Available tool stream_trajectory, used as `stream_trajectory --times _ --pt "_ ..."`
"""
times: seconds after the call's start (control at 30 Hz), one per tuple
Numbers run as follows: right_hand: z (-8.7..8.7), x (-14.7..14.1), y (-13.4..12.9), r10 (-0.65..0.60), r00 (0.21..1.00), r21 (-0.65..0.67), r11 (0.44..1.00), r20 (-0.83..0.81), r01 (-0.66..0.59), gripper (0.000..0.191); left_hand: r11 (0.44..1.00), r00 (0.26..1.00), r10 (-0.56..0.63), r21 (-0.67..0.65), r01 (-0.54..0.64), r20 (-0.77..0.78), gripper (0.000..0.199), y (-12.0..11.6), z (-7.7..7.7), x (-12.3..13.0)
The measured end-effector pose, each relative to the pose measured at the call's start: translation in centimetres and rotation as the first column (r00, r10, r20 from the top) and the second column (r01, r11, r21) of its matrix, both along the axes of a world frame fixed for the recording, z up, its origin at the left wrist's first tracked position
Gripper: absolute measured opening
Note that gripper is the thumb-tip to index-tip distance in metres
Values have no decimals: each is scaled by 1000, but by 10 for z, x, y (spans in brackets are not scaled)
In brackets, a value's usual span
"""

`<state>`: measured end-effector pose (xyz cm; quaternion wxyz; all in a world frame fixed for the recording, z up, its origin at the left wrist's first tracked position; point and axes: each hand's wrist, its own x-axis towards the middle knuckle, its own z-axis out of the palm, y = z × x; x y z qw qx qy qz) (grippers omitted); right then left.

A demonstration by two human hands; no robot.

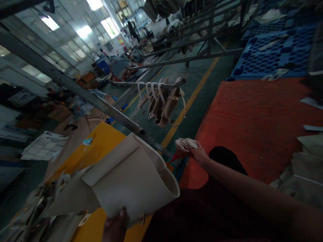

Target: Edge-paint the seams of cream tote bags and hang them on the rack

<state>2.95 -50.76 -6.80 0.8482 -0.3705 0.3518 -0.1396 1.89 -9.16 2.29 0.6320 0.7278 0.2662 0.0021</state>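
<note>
My left hand (115,224) grips the lower edge of a cream handbag (133,171), its thumb pressed on the outer panel. The bag is tilted, with its rounded, folded side toward my right hand and its flap spread out to the left. My right hand (200,155) is closed around a crumpled whitish cloth (186,144). Below the cloth a red pointed tip (174,157) sticks out toward the bag's side edge; whatever it belongs to is mostly covered. Whether the tip touches the bag, I cannot tell.
Several beige bags (163,104) hang by straps from a metal rail (151,84) ahead. More bag pieces (37,208) are heaped at left on a yellow board (106,141). An orange-red board (252,114) lies at right, blue pallets (272,50) behind it. A metal bar (118,116) slants across.
</note>
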Motion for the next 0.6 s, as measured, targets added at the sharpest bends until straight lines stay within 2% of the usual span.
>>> stream_trajectory --times 0.17,0.43,0.6 --pt "6 -2 -3 22 1000 38 999 3 -22 71 999 999 6 -43 -7 -33 63 4 1 10" --pt "14 -11 -3 70 994 33 997 86 -73 71 995 1000 29 -97 -29 8 73 -13 22 14" --pt "8 -6 2 33 991 67 997 132 -42 79 994 1000 -1 -111 4 27 69 -5 11 17"
